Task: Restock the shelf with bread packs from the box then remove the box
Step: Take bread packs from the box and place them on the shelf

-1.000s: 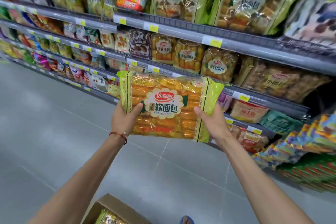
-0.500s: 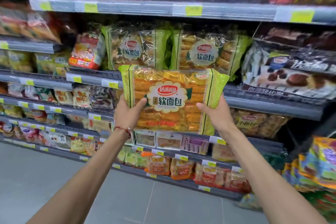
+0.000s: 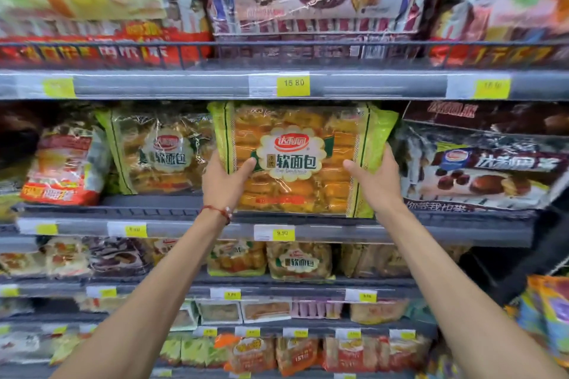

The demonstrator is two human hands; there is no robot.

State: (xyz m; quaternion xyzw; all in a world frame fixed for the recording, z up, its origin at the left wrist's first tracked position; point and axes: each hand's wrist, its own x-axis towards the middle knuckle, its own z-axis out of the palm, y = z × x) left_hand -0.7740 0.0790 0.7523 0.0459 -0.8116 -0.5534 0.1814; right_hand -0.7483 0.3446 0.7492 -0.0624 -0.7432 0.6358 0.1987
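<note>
Holds a bread pack [image 3: 295, 160] upright at the shelf [image 3: 191, 229] with 2 hands.
Grips its left edge with the left hand [image 3: 226, 183] and its right edge with the right hand [image 3: 378, 183], thumbs pressed on the front, other fingers hidden behind. Has its bottom edge at the shelf's front lip, possibly resting there, just right of a matching pack [image 3: 160, 154] and above a yellow 9.90 price tag [image 3: 281, 233].

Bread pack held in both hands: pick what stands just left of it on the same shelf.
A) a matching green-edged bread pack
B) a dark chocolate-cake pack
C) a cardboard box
A: a matching green-edged pack stands left of the held bread pack, which the left hand and right hand grip by its sides.
</note>
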